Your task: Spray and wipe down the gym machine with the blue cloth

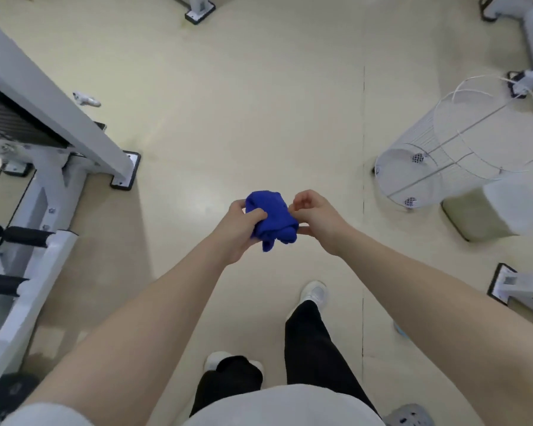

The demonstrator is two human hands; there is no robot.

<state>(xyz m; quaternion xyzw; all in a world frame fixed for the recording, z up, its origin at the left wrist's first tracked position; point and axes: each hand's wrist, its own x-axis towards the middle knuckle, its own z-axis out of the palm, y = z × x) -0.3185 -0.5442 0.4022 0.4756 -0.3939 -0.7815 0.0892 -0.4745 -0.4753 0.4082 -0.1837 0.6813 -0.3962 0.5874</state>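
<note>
Left hand grip: the left hand (239,224) has its fingers and thumb curled round the bunched blue cloth (271,221), clutching its left side.
Right hand grip: the right hand (316,218) pinches the cloth's right edge with curled fingertips; how firmly, I cannot tell.
Cloth: wadded into a lump between the two hands, held in the air above the floor (228,103), in front of the body; a loose corner hangs below.
Machine: the gym machine (48,124), with a white frame and dark padded rollers, stands well apart to the left of the cloth, its slanted beam running from upper left down toward a foot plate.
Key relation: the machine lies on the left hand's side, so that hand is the nearer one for wiping.
Spray bottle: a small white object (86,99) lies on the floor beside the beam; it may be the sprayer, but it is too blurred to say.
Other: a white wire basket (443,155) stands to the right.
Stage, as a judgement: the cloth looks to be getting readied; wiping is not yet begun.
</note>
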